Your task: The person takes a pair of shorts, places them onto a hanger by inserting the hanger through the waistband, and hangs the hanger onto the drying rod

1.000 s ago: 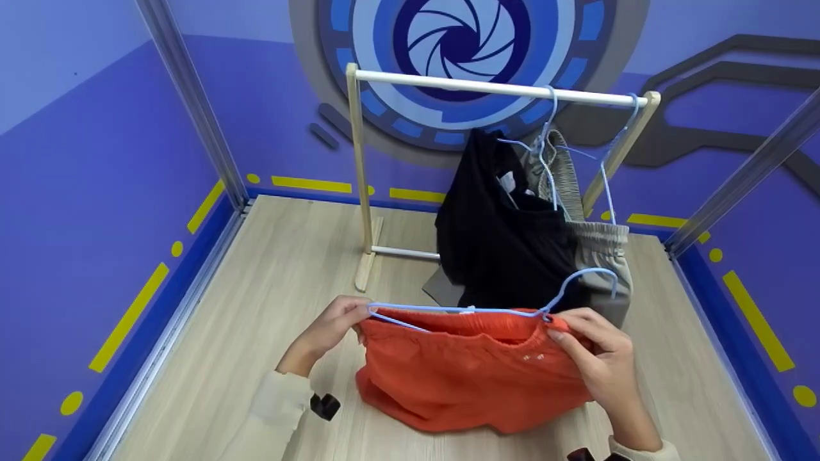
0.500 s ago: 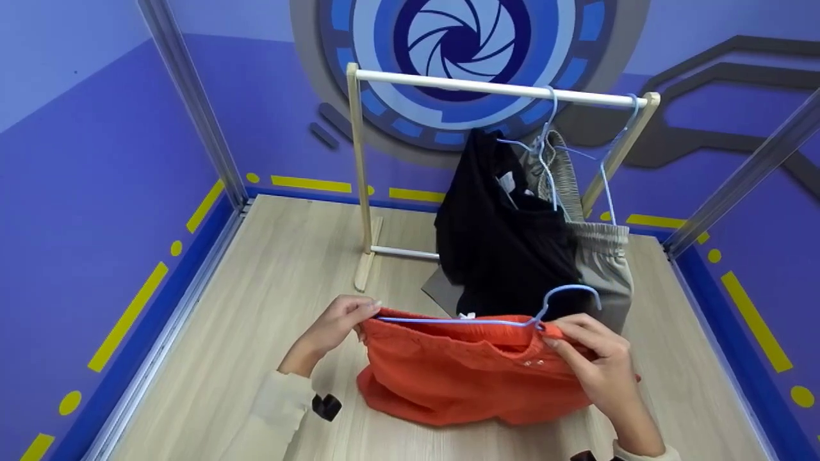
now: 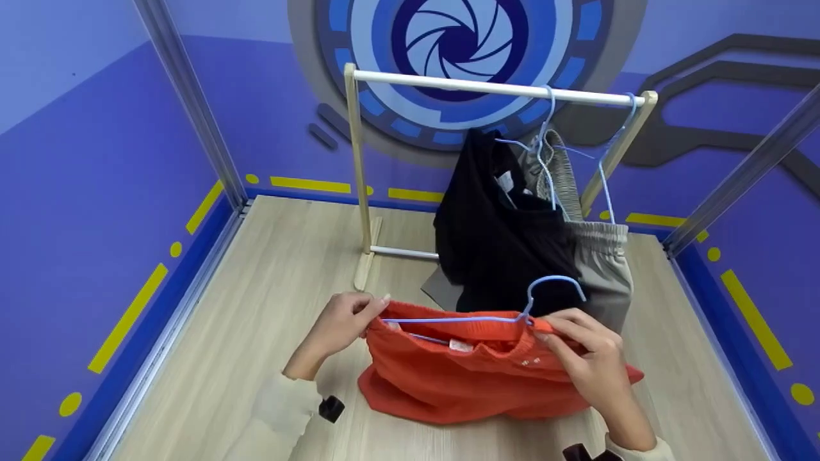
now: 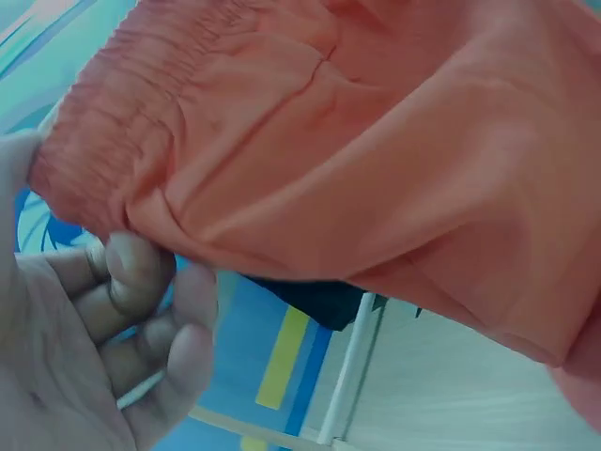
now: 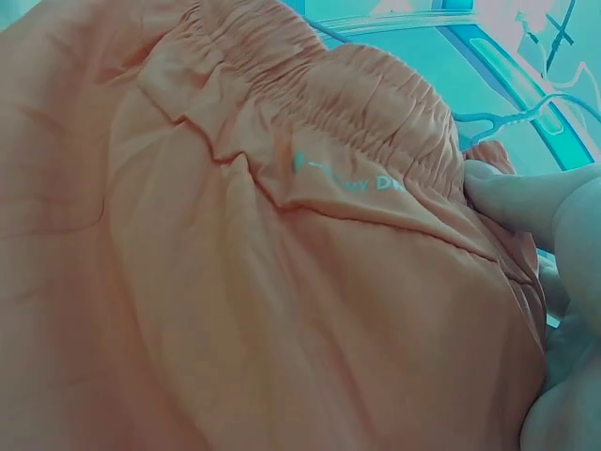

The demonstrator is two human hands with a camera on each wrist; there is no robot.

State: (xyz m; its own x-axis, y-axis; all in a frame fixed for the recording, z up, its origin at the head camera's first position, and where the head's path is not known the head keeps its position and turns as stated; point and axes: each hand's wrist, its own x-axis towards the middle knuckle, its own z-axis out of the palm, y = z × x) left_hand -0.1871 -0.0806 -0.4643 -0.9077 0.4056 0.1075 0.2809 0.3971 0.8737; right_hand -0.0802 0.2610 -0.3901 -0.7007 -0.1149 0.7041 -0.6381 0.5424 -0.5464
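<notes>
Orange-red shorts with an elastic waistband are stretched between both hands, low over the table. My left hand pinches the waistband's left end, thumb on top; the left wrist view shows the gathered band between thumb and curled fingers. The waistband's right side is pinched by my right hand, beside small white lettering. A light blue wire hanger lies inside the waist opening, its hook sticking up near my right fingers. A white label shows inside the waistband.
Behind the shorts stands a clothes rack with a white rail and wooden posts. Black shorts and beige shorts hang on blue hangers at its right. A wood-grain table lies beneath, with blue walls around.
The hanger has shifted left and its left end has sunk into the waist opening. My left thumb now lies over the band's edge, and the right hand has moved slightly left.
</notes>
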